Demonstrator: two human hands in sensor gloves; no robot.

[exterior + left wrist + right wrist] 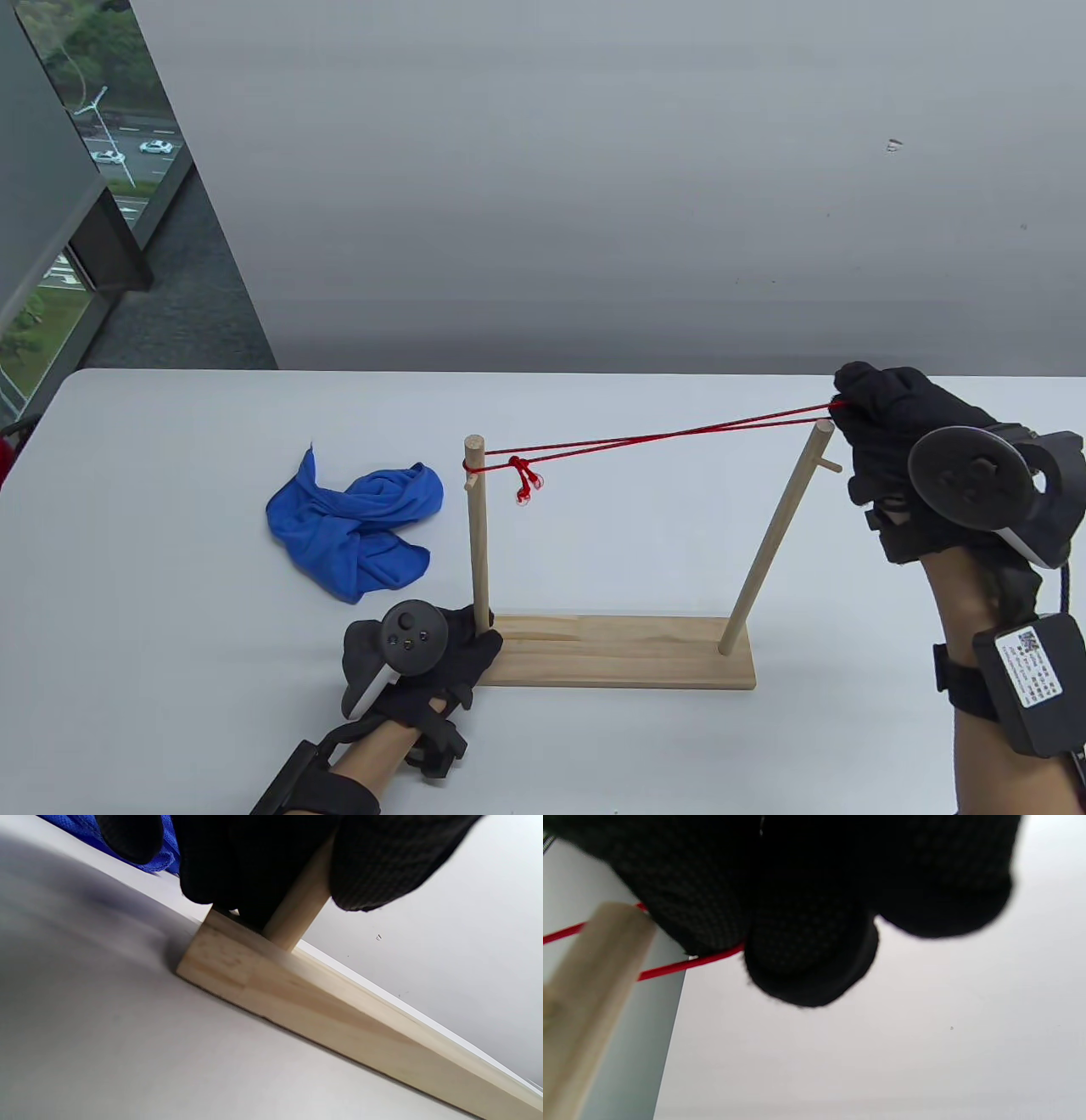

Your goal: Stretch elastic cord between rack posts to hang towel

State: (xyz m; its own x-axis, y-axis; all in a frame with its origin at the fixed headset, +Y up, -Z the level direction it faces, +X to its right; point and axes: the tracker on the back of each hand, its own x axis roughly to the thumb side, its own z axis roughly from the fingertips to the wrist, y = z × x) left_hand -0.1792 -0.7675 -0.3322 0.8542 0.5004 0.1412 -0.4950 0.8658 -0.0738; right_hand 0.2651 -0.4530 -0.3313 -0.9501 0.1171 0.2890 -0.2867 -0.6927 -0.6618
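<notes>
My right hand (pixel 912 463) pinches the far end of the red elastic cord (pixel 670 436), and the grip sits just above and slightly beyond the top of the right post (pixel 770 541) – so the loop has only to come down and a little toward me to drop over the post's tip, I judge. The cord's long axis runs left to right across the rack, rising toward my fingers; its other end is already tied round the left post (pixel 478 531) just under its top, with a small knot and short tails dangling beside it. From the wrist camera the two strands pass either side of the post top, one behind it and one in front, both vanishing under my fingertips (pixel 806 955).

My left hand (pixel 420 658) is closed round the foot of the left post where it meets the wooden base (pixel 628 654), steadying the rack on the table (pixel 170 679).

The blue towel (pixel 356 531) lies crumpled on the table to the left of the rack, nearer my left hand – not touching it.

Count: one cord, doubled into two strands; two posts, each with a small side peg; one base; one towel
</notes>
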